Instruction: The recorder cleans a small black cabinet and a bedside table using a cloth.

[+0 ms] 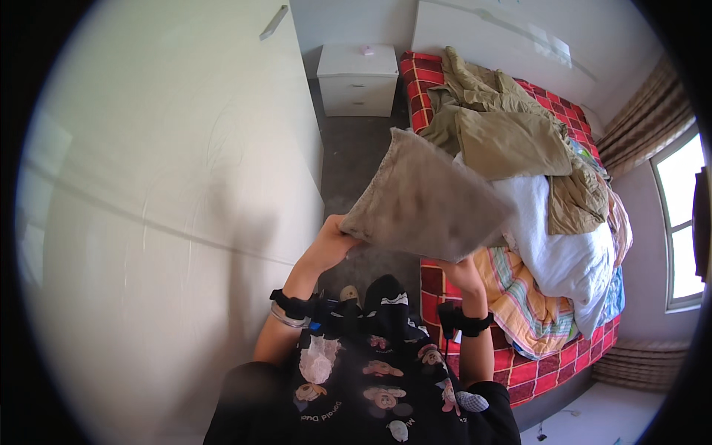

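Note:
Both my hands hold a greyish-brown cloth (423,200), spread out in front of me above the floor and the bed's near side. My left hand (334,242) grips its lower left corner, and my right hand (463,272) has hold of its lower edge at the right; the cloth hides part of the fingers. Its right side is blurred. Behind it on the bed lie an olive-green folded cloth (512,143), a white blanket (548,239) and a striped orange and green cloth (528,303).
A white wardrobe (167,167) stands close on the left. Beyond the grey floor (356,150) is a white nightstand (357,72) with a small pink item on top. The bed with its red checked sheet (534,372) runs along the right, near a curtained window (681,222).

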The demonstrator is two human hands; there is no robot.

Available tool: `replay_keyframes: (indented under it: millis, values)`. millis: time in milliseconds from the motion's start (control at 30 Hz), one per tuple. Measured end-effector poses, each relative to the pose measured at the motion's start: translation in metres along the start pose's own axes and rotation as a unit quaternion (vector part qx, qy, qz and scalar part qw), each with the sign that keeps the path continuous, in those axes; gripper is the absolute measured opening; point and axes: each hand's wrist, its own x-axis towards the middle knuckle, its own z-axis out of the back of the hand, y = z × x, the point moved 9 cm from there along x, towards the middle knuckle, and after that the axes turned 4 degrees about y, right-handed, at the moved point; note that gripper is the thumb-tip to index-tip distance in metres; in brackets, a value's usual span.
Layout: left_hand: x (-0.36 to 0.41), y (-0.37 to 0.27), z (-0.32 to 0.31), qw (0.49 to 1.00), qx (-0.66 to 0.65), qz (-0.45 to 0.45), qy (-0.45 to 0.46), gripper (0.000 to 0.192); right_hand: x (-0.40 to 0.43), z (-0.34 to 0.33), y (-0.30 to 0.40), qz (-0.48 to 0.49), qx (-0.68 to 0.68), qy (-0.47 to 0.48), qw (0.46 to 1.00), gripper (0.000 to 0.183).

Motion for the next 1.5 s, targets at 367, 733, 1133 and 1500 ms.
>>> replay_keyframes:
  millis: [367, 733, 1133, 1500]
  values:
    - [0.193, -0.108, 0.087, 0.973, -0.115, -0.2, 0.009, 0.022, 0.24, 0.081, -0.057, -0.004, 0.012, 0.025, 1.0, 0.039]
    - [0.372, -0.124, 0.176, 0.985, -0.141, -0.091, -0.03, 0.022, 0.439, 0.146, -0.152, -0.125, 0.163, 0.138, 0.969, 0.033]
    - [0.561, -0.118, 0.311, 0.941, -0.3, 0.096, -0.119, 0.038, 0.647, 0.201, -0.219, -0.292, 0.453, 0.038, 0.842, 0.053]
    - [0.676, -0.284, 0.398, 0.972, -0.036, -0.172, -0.153, 0.042, 0.862, 0.246, -0.165, -0.046, 0.064, 0.17, 0.982, 0.028]
